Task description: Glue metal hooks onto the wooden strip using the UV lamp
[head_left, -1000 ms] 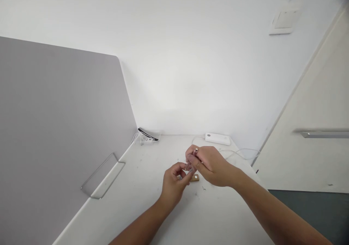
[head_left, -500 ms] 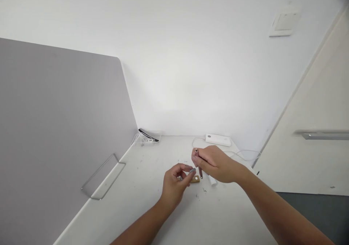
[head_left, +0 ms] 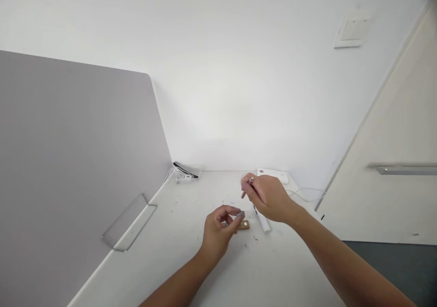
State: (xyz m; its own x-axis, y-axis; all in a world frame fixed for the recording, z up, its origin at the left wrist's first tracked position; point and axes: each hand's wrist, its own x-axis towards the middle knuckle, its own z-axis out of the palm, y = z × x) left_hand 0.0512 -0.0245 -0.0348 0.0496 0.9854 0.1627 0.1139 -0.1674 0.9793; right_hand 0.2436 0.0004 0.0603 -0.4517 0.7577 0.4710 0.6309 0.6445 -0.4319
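My left hand is just above the table, thumb and fingers curled together in a pinch. A small grey-blue patch shows at the thumb tip; I cannot tell whether it is a nail or a held piece. Close beside those fingertips lies a small brown block with a white round spot, partly hidden. My right hand is closed around a slim pinkish metallic stick-shaped tool, raised apart from the left hand. Below the right hand, a white rod-shaped device with dark marks rests on the table.
A white box-shaped device with a cable is by the wall. At the back left sits a clear tray with a black strip and cables. A wire frame borders the grey panel. Small scraps dot the tabletop.
My right hand has lifted and tilted the metallic tool away from my left fingertips, uncovering more of the white rod-shaped device. My left hand has stayed nearly still.
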